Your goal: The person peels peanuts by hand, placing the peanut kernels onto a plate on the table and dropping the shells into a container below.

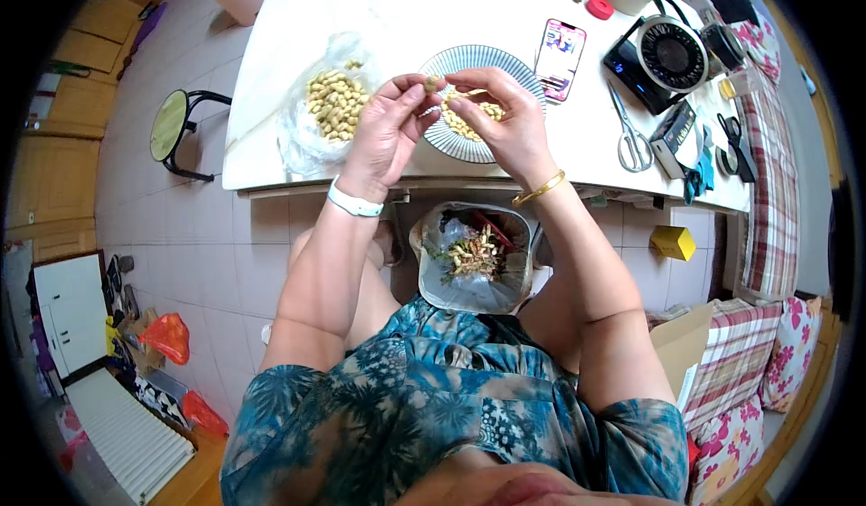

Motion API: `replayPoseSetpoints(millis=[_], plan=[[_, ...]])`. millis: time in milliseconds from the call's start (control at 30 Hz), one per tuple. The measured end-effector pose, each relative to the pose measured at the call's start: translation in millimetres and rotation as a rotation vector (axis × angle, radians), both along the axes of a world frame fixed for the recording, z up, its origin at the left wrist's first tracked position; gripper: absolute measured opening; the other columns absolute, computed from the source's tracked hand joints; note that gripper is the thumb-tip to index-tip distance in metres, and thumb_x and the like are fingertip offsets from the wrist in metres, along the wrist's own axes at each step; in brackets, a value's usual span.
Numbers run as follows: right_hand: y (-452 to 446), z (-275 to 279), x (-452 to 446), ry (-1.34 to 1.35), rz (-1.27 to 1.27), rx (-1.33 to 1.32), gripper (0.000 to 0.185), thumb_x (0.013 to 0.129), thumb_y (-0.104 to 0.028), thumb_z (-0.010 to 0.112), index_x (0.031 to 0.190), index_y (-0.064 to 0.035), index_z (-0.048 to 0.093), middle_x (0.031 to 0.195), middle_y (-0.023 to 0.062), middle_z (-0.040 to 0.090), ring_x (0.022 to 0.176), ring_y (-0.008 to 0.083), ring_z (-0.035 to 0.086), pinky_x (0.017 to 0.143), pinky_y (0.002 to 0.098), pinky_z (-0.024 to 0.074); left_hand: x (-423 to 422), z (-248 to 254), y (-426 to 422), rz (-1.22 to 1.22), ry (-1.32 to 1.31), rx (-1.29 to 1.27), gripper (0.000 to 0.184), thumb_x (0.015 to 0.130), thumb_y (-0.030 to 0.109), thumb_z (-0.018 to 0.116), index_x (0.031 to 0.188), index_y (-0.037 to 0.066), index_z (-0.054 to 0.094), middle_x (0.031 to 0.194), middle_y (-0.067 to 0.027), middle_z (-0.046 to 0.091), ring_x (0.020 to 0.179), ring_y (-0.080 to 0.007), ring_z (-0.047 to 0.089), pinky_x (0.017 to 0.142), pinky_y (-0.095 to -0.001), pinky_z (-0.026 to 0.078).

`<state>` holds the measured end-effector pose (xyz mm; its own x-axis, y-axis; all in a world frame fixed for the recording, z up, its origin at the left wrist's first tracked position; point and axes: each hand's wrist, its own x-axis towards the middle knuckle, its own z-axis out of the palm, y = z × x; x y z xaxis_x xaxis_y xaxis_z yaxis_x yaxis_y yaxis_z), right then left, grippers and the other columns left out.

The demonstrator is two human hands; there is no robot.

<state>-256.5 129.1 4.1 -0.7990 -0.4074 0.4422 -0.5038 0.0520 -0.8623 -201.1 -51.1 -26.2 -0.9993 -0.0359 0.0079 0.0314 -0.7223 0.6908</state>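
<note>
Above the near edge of the white table, my left hand (391, 132) pinches a small peanut pod (431, 83) between thumb and fingertips. My right hand (505, 118) is close beside it, fingers curled, its fingertips near the pod; whether they hold anything is too small to tell. Beneath my hands lies a striped plate (469, 62) with shelled peanuts (465, 125) on it. Left of my left hand, an open clear plastic bag (293, 132) holds unshelled peanuts (336, 105). Below the table edge, between my legs, a lined bin (433, 276) contains shells and scraps (475, 253).
A phone (559, 59), scissors (634, 150), a black round-faced device (672, 53), a red lid (599, 7) and a small box (672, 136) lie on the right of the table. A stool (170, 125) stands left; a yellow box (672, 243) sits on the floor.
</note>
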Motion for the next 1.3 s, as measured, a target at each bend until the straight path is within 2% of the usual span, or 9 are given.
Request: replayPoseSetpoints(millis=[200, 433, 733, 967, 1067, 1133, 1167, 1233, 1300], plan=[[3.0, -11.0, -6.9, -0.083, -0.054, -0.119, 0.021, 0.086, -0.009, 0.078, 0.107, -0.0038, 0.076, 0.099, 0.0064, 0.070, 0.091, 0.0145, 0.070, 0.080, 0.0281, 0.0580, -11.1, 0.7, 32.6, -0.048, -0.043, 0.028, 0.019, 0.103, 0.010, 0.058, 0.120, 0.004, 0.062, 0.115, -0.0077, 0.069, 0.102, -0.0142, 0.068, 0.093, -0.0301, 0.058], [13.9, -18.3, -20.5, -0.235, -0.055, -0.223, 0.018, 0.089, -0.006, 0.076, 0.105, 0.0006, 0.075, 0.101, 0.0062, 0.070, 0.092, 0.0122, 0.068, 0.079, 0.0258, 0.0579, -19.1, 4.6, 51.0, 0.000, -0.063, -0.033, 0.015, 0.104, 0.010, 0.058, 0.116, 0.002, 0.063, 0.108, -0.0081, 0.071, 0.098, -0.0172, 0.069, 0.088, -0.0338, 0.060], [20.4, -15.8, -19.2, -0.405, 0.062, -0.417, 0.017, 0.090, -0.008, 0.077, 0.104, -0.0008, 0.076, 0.099, 0.0060, 0.072, 0.091, 0.0110, 0.068, 0.081, 0.0258, 0.0581, -24.1, 2.2, 57.8, 0.033, -0.107, -0.051, 0.017, 0.103, 0.016, 0.061, 0.115, 0.004, 0.065, 0.100, -0.0035, 0.069, 0.088, -0.0106, 0.064, 0.084, -0.0284, 0.058], [25.3, -20.2, -22.8, -0.393, 0.009, -0.326, 0.015, 0.090, -0.009, 0.078, 0.103, -0.0010, 0.076, 0.098, 0.0045, 0.072, 0.088, 0.0091, 0.067, 0.078, 0.0249, 0.0576, -22.0, 6.6, 61.1, 0.043, -0.152, -0.155, 0.030, 0.107, 0.027, 0.053, 0.118, 0.002, 0.064, 0.104, -0.0061, 0.069, 0.094, -0.0136, 0.066, 0.085, -0.0310, 0.058], [27.4, -25.8, -25.2, -0.304, -0.077, -0.215, 0.016, 0.086, -0.010, 0.080, 0.100, -0.0026, 0.076, 0.096, 0.0050, 0.071, 0.088, 0.0129, 0.067, 0.077, 0.0285, 0.0566, -23.2, 8.8, 65.2, 0.074, -0.125, -0.300, 0.038, 0.109, 0.033, 0.050, 0.123, 0.001, 0.062, 0.107, -0.0073, 0.069, 0.096, -0.0149, 0.066, 0.085, -0.0317, 0.058], [27.6, -24.4, -24.6, 0.169, -0.227, 0.102, 0.015, 0.082, -0.010, 0.080, 0.095, -0.0045, 0.075, 0.094, 0.0071, 0.068, 0.088, 0.0215, 0.066, 0.077, 0.0353, 0.0547, -24.1, 8.8, 73.1, 0.156, -0.067, -0.404, 0.041, 0.108, 0.035, 0.051, 0.123, -0.001, 0.061, 0.108, -0.0079, 0.068, 0.096, -0.0125, 0.066, 0.080, -0.0267, 0.056], [27.8, -23.0, -23.1, 0.171, -0.233, 0.104, 0.015, 0.082, -0.010, 0.080, 0.095, -0.0045, 0.075, 0.094, 0.0071, 0.068, 0.088, 0.0215, 0.066, 0.077, 0.0353, 0.0547, -25.1, 7.4, 77.5, 0.151, -0.065, -0.403, 0.041, 0.108, 0.035, 0.051, 0.123, -0.001, 0.061, 0.108, -0.0079, 0.068, 0.096, -0.0125, 0.066, 0.080, -0.0267, 0.056], [25.4, -14.4, -13.8, 0.411, -0.263, 0.205, 0.014, 0.078, -0.009, 0.079, 0.089, -0.0055, 0.072, 0.093, 0.0098, 0.065, 0.090, 0.0295, 0.063, 0.078, 0.0412, 0.0530, -26.1, 5.2, 84.2, 0.235, 0.033, -0.549, 0.047, 0.110, 0.039, 0.045, 0.132, -0.001, 0.058, 0.117, -0.0082, 0.066, 0.106, -0.0128, 0.062, 0.089, -0.0282, 0.053], [22.0, -17.3, -9.9, 0.451, -0.258, 0.203, 0.015, 0.077, -0.007, 0.077, 0.090, -0.0056, 0.069, 0.095, 0.0100, 0.065, 0.088, 0.0301, 0.062, 0.075, 0.0410, 0.0531, -27.4, 4.6, 87.3, 0.238, 0.062, -0.604, 0.049, 0.111, 0.040, 0.041, 0.130, -0.002, 0.058, 0.119, -0.0087, 0.065, 0.108, -0.0128, 0.060, 0.091, -0.0273, 0.050]])
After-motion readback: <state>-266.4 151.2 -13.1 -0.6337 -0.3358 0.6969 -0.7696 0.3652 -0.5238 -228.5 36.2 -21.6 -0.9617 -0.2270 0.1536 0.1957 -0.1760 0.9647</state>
